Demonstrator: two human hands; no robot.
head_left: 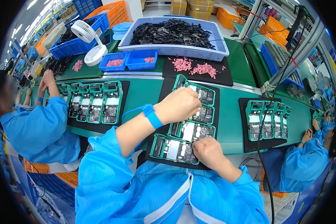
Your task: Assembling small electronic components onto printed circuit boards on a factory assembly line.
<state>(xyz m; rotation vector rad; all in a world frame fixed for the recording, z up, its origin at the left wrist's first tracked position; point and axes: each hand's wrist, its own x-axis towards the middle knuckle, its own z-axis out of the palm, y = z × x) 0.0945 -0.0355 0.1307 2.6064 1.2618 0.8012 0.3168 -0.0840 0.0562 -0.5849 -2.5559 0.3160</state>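
Several green-framed units with circuit boards lie in a column on a black mat (pixel 156 152) in front of me. The nearest green-framed unit (pixel 172 150) is tilted slightly. My right hand (pixel 210 151) is closed, its fingertips touching that unit's right edge. My left hand (pixel 181 104), with a blue strap (pixel 152 116) around its wrist, reaches across the farther circuit boards (pixel 204 95). Its fingers are pinched together over the units and partly cover them. Whatever either hand has between its fingertips is hidden or too small to make out.
Beyond the units, small pink pieces (pixel 182 64) lie on a dark mat and in two small blue trays (pixel 142 66). A large grey-blue bin (pixel 168 50) holds black plastic parts. A white fan (pixel 95 52) stands left. Co-workers sit on both sides; a black cable (pixel 263 149) hangs at right.
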